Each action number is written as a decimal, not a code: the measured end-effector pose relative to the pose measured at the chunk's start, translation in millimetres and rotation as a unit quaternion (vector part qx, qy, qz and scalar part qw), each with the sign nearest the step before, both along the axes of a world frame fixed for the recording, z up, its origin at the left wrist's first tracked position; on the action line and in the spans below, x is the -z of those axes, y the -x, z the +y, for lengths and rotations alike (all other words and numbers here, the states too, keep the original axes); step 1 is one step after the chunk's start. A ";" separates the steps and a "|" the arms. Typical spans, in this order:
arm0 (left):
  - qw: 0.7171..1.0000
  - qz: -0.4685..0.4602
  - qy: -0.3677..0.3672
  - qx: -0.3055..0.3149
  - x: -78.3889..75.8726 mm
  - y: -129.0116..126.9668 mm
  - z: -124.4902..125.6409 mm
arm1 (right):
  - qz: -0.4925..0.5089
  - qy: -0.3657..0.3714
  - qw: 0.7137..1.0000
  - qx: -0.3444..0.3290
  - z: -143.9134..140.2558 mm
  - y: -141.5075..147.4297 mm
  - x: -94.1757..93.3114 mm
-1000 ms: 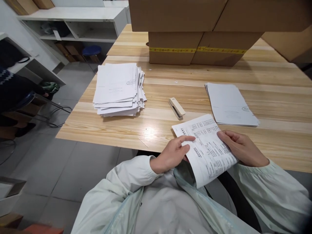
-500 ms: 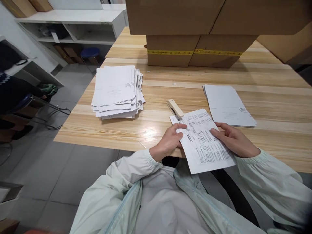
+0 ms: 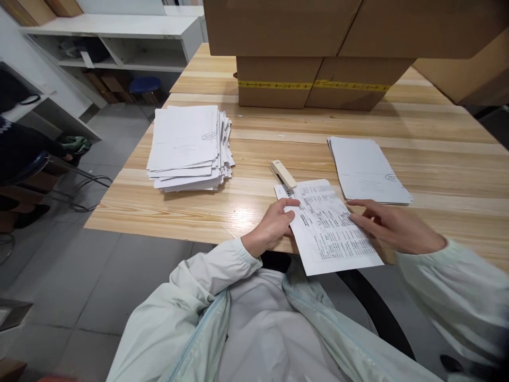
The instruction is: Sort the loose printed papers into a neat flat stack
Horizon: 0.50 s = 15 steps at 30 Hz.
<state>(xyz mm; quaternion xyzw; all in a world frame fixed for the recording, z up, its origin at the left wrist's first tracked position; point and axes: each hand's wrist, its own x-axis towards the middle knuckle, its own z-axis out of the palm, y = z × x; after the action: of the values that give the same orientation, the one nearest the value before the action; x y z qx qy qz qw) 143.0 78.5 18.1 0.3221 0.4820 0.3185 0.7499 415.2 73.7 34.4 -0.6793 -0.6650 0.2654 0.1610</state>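
Nearest the wearer, a printed sheet (image 3: 332, 228) lay tilted on the near edge of the wooden table (image 3: 167, 212), its lower corner hanging past the edge toward the pale jacket. The left hand (image 3: 274, 225) held the sheet's left edge at about 9 o'clock of the page, fingers curled and pinching the paper, thumb on top. The right hand (image 3: 392, 228) sat at about 3 o'clock of the page, fingers stretched out loosely and spread, fingertips at or just over the sheet's right edge; whether they touched the paper could not be told.

Just past the sheet's top left corner, at about 11 o'clock, a cream stapler (image 3: 283, 174) lay on the table, touching or nearly touching that corner. At 1 o'clock from the sheet, a thin pile of white papers (image 3: 368, 170) lay flat, near the right hand's fingertips. Well apart at 10 o'clock, a thicker, ragged stack of white papers (image 3: 186, 146) sat near the table's left edge.

Farthest off, at 12 o'clock, cardboard boxes (image 3: 318, 79) stood stacked, the lower ones bound with yellow tape. At the far left, white shelving (image 3: 119, 37) stood over a grey floor.
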 end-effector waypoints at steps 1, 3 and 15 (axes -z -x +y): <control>1.000 0.002 0.002 0.000 -0.4 0.0 0.1 | -0.074 0.002 0.997 -0.029 4.8 -8.5 -11.3; 1.000 0.006 0.004 0.001 -1.3 -0.1 0.0 | -0.198 0.009 0.977 -0.080 16.1 -18.6 -36.6; 1.000 0.026 -0.004 -0.017 -0.1 -8.0 0.2 | -0.075 -0.307 0.901 -0.298 133.9 164.0 4.4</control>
<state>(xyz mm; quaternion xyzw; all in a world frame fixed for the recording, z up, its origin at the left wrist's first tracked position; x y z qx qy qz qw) 151.0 78.7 18.2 0.3250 0.5057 0.3245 0.7303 251.3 207.5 30.0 -0.3845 -0.8948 0.0319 0.2247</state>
